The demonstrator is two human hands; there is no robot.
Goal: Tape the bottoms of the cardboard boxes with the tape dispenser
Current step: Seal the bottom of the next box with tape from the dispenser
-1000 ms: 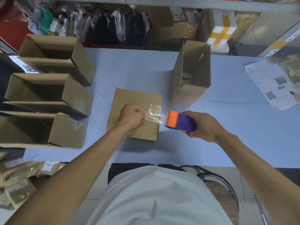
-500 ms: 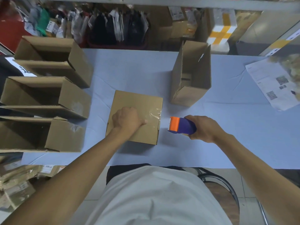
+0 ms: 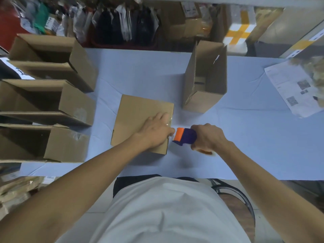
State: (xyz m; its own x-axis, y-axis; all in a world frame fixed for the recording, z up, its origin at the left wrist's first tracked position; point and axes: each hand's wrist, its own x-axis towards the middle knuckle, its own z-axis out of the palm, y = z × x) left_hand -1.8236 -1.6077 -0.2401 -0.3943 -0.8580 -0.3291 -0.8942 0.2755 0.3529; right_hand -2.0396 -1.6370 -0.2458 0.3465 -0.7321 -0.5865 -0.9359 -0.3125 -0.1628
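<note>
A: Nearest in, what do I log for the two hands?

B: I read the right hand (image 3: 206,137) as wrapped round the handle of the tape dispenser (image 3: 185,137), a purple body with an orange front. The orange end points at the right edge of the box being taped (image 3: 140,120), just beside it; I cannot tell whether it touches. The left hand (image 3: 155,130) lies flat on that box's top face, fingers out straight, pressing near the right edge where a glossy strip of tape (image 3: 169,120) shows.

A: How do I expect the things to handle?

B: My guess: the box is empty corrugated card, light and fairly stiff on the faces but easy to slide on the blue table cover (image 3: 245,137), so it wants a flat palm on it, as now. The dispenser looks like hard plastic, light; the handle is the only sensible place to hold. The tape is thin and will wrinkle if pulled slack.

A: Farther out?

B: Three open boxes (image 3: 52,102) on their sides at the left, well apart from the hands. One more open box (image 3: 206,81) lies beyond the dispenser. A printed sheet (image 3: 294,88) lies at the far right.
</note>
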